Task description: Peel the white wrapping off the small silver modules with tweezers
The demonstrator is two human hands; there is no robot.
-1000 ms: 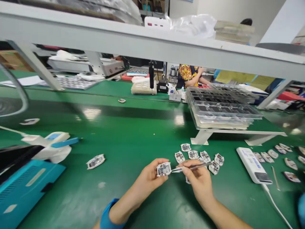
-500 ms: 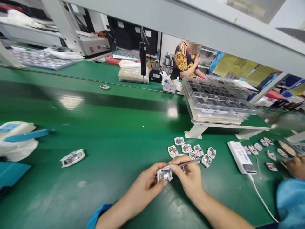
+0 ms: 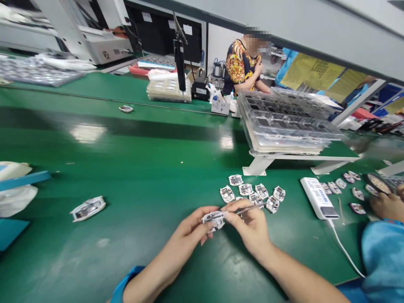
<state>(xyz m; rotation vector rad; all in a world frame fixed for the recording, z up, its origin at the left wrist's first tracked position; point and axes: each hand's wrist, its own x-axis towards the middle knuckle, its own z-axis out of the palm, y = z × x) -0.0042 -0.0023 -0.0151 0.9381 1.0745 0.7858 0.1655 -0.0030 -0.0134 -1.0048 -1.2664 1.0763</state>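
Note:
My left hand [image 3: 189,233] pinches a small white electronic part [image 3: 213,219] just above the green bench top [image 3: 151,176]. My right hand [image 3: 251,227] grips thin metal tweezers [image 3: 249,208], whose tips rest against that part. Just beyond my hands lies a cluster of several similar white parts [image 3: 252,192]. One more such part [image 3: 87,208] lies alone to the left.
A stack of clear plastic trays [image 3: 288,126] sits on a white stand at right. A white device with a cable [image 3: 317,198] lies beside more small parts [image 3: 344,185]. A co-worker's hand [image 3: 386,205] and blue sleeve are at right; another person sits behind the bench.
The view has tilted down and shifted. My hands have drawn closer together, the part has tilted flatter, and the tweezers now touch it. A co-worker's hand has come into view at right.

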